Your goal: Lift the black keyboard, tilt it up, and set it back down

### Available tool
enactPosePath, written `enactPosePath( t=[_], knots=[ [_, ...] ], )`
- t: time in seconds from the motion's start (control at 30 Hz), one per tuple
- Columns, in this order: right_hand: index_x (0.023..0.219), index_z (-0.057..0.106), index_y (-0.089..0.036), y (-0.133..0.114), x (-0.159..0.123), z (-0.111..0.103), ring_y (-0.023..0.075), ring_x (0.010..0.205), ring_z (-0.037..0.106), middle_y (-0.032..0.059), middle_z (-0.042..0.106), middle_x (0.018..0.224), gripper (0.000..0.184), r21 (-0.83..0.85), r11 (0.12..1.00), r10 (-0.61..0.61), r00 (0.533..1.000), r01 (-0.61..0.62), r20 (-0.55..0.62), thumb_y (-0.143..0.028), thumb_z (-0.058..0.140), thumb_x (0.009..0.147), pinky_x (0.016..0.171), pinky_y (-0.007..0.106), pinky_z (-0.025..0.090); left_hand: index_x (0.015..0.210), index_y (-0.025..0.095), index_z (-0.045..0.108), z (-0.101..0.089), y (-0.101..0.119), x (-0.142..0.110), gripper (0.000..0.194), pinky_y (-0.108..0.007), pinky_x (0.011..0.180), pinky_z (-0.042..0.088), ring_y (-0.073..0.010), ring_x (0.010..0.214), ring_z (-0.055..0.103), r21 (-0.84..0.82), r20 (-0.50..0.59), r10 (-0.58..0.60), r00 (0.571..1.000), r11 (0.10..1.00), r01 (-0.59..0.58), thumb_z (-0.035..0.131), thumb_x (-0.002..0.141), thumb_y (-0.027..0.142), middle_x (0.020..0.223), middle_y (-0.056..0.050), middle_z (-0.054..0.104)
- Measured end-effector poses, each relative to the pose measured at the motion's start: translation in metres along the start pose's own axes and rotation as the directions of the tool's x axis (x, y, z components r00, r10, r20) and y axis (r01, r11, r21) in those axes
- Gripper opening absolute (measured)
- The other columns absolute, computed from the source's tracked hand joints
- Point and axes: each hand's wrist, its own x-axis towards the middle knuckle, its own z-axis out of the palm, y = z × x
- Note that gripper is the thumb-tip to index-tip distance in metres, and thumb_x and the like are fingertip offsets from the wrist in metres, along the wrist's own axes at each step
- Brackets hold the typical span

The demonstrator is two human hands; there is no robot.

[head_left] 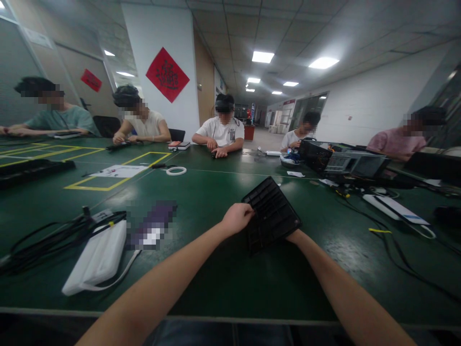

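A black plastic tray (275, 211) divided into compartments is tilted above the green table in front of me. My right hand (294, 235) supports it from behind and below at its lower right; most of those fingers are hidden by the tray. At the tray's left side is my left hand (236, 218), closed, with its fingertips pinched together against the compartments. Whatever those fingertips hold, if anything, is too small to make out.
On the left lie a white power bank (97, 257) with a cable, a blurred purple phone (154, 223) and black cables (46, 240). At right are a white power strip (396, 209) and opened computer cases (353, 161). Several people sit around the green table (201, 192).
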Motion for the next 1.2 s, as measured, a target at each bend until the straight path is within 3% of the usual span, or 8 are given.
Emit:
enactPosePath(
  t=[0.17,0.3,0.4,0.5,0.67,0.83,1.1,1.2],
  knots=[
    [0.118,0.061,-0.026,-0.012,0.000,-0.002,0.0212,0.114,0.057,0.0066,0.062,0.123,0.045,0.053,0.997,0.046,0.998,-0.048,0.041,-0.048,0.054,0.080,0.106,0.040,0.039,0.065,0.016,0.058,0.000,-0.001,0.008,0.023,-0.026,0.056,0.037,-0.0150,0.058,0.049,-0.026,-0.030,-0.097,0.995,0.995,0.096,0.054,0.084,0.030,0.061,-0.002,0.054],
    [0.117,0.062,-0.029,-0.017,0.001,-0.003,0.0214,0.117,0.055,0.0051,0.061,0.124,0.043,0.043,0.998,0.043,0.999,-0.044,0.027,-0.049,0.054,0.080,0.108,0.040,0.037,0.075,0.017,0.060,0.000,-0.003,0.006,0.007,-0.025,0.062,0.041,-0.0152,0.067,0.054,-0.158,0.014,-0.049,0.999,0.986,0.051,0.055,0.080,0.017,0.072,-0.002,0.060],
    [0.116,0.062,-0.029,-0.018,0.002,-0.003,0.0219,0.116,0.055,0.0053,0.062,0.122,0.042,0.025,0.999,0.034,0.999,-0.034,0.027,-0.049,0.053,0.080,0.108,0.042,0.036,0.083,0.016,0.061,-0.002,-0.006,0.005,0.007,-0.025,0.063,0.043,-0.0151,0.070,0.056,-0.248,0.063,-0.046,0.997,0.967,0.060,0.057,0.078,0.018,0.076,-0.002,0.062],
    [0.112,0.065,-0.028,-0.021,0.002,-0.003,0.0228,0.114,0.056,0.0060,0.063,0.120,0.041,0.005,0.999,0.032,0.999,-0.033,0.026,-0.048,0.056,0.078,0.108,0.043,0.036,0.080,0.016,0.061,-0.005,-0.007,0.005,0.007,-0.026,0.063,0.043,-0.0158,0.070,0.056,-0.217,0.060,-0.076,0.995,0.972,0.088,0.057,0.078,0.021,0.075,-0.003,0.061],
    [0.107,0.067,-0.027,-0.034,-0.001,-0.002,0.0240,0.111,0.058,0.0064,0.065,0.117,0.036,0.086,0.994,0.059,0.998,-0.060,0.014,-0.042,0.057,0.076,0.104,0.041,0.040,0.084,0.016,0.063,-0.007,-0.008,0.006,0.018,-0.026,0.071,0.045,-0.0149,0.076,0.056,-0.259,0.050,0.020,0.999,0.966,-0.006,0.054,0.072,0.005,0.085,-0.004,0.061],
    [0.101,0.069,-0.027,-0.042,0.000,0.001,0.0251,0.109,0.059,0.0052,0.067,0.114,0.033,0.126,0.991,0.042,0.999,-0.043,0.005,-0.040,0.059,0.073,0.102,0.039,0.042,0.079,0.016,0.063,-0.008,-0.008,0.006,0.005,-0.029,0.072,0.046,-0.0170,0.078,0.055,-0.174,0.041,-0.034,0.999,0.984,0.040,0.060,0.075,0.017,0.083,-0.004,0.060],
    [0.097,0.070,-0.028,-0.029,-0.002,-0.001,0.0281,0.107,0.060,0.0080,0.067,0.112,0.037,0.107,0.993,0.060,0.997,-0.055,-0.047,-0.050,0.060,0.069,0.100,0.041,0.043,0.082,0.018,0.061,-0.012,-0.008,0.001,0.016,-0.030,0.079,0.045,-0.0184,0.085,0.055,-0.123,0.011,0.163,0.987,0.979,-0.160,0.052,0.075,0.007,0.088,-0.006,0.060],
    [0.097,0.070,-0.028,-0.026,-0.002,-0.001,0.0289,0.104,0.061,0.0088,0.068,0.110,0.040,0.094,0.994,0.057,0.996,-0.051,-0.067,-0.054,0.056,0.071,0.097,0.043,0.045,0.075,0.017,0.058,-0.008,-0.008,0.001,0.014,-0.029,0.074,0.045,-0.0162,0.075,0.053,-0.212,-0.034,0.055,0.998,0.975,-0.061,0.054,0.069,0.005,0.078,-0.003,0.057]
  ],
)
